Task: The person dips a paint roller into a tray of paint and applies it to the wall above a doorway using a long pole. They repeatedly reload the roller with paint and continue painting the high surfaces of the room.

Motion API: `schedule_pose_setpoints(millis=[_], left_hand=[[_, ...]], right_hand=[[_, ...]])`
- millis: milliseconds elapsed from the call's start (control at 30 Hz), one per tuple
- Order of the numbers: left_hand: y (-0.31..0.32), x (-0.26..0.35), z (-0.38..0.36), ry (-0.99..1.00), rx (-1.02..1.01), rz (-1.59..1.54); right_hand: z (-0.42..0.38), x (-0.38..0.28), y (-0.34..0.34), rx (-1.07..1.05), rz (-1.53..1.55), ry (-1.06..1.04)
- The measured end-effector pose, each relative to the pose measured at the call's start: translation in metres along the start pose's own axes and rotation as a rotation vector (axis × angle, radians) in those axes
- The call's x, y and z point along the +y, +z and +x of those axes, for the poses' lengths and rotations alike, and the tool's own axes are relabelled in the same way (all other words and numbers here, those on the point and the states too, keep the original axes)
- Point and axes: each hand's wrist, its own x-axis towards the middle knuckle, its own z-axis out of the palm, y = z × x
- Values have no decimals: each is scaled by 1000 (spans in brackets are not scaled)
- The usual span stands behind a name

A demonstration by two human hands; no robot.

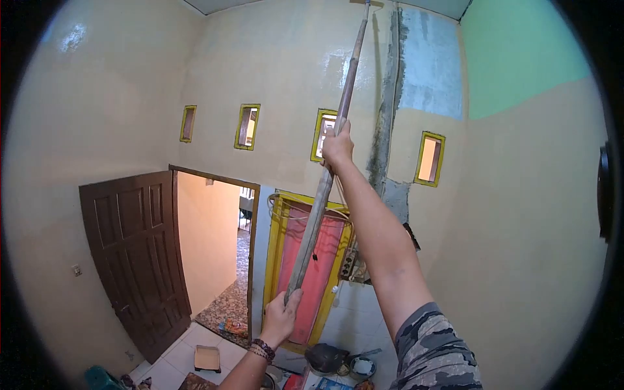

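A long wooden pole (316, 218) slants up from the lower middle of the view to the top of the far wall. My left hand (281, 318), with beaded bracelets at the wrist, is closed around its lower end. Higher up, my right hand (338, 146) wraps the pole with the arm stretched out, overlapping a small yellow-framed window (320, 151). The pole's far tip reaches close under the ceiling, where a brownish piece shows at the frame's top edge; its kind is not clear. Behind the tip stands the cream wall (286, 71).
At left a brown door (133, 240) stands ajar beside a doorway. A pink curtain (330, 260) fills a yellow frame, cables looped above it. A shallow box (207, 358), a black bag (326, 357) and a bucket (362, 368) are low down. A grey cement strip (386, 104) runs up the wall.
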Motion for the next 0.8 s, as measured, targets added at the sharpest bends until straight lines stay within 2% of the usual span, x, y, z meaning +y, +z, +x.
schedule_pose_setpoints(millis=[167,233,267,333,433,567,800], left_hand=[[5,1,22,50,-13,-12],[9,-4,30,63,-23,-51],[11,-4,32,66,-19,-55],[11,-1,36,-87,-83,-97],[12,2,44,-131,-103,-101],[15,-9,58,-60,-79,-63],[7,6,73,-146,-139,-113]], right_hand=[[28,6,14,103,-91,-133],[15,-10,5,20,-85,6],[19,-8,6,17,-86,0],[28,0,9,-10,-77,-10],[35,5,13,2,-62,2],[61,21,24,3,-67,-11],[75,9,32,-10,-180,30]])
